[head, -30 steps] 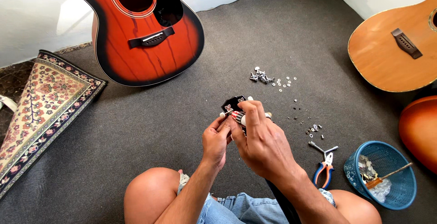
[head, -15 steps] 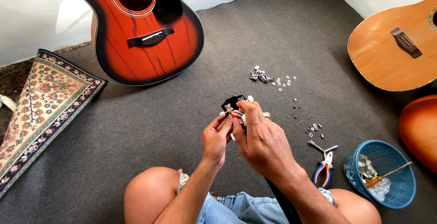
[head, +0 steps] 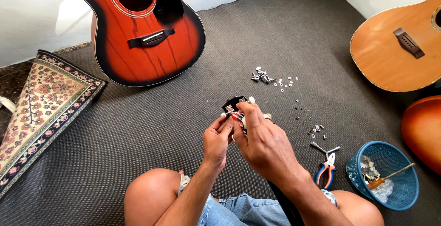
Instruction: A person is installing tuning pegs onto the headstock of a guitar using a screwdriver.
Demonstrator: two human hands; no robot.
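Now, left hand (head: 217, 139) pinching small black part (head: 233, 103) | right hand (head: 262, 139) gripping red-handled tool (head: 239, 117) against it, centre frame | tuners (head: 262, 75) at 12 | pliers (head: 325, 170), basket (head: 400, 193) at 4 | red guitar (head: 142, 33) at 11

A small black guitar headstock piece (head: 233, 103) with pale tuner knobs is held up between both hands, above the grey carpet and in front of the knees. Against it lies a red-and-white striped tool handle (head: 238, 117), probably a screwdriver, its tip hidden behind the fingers.
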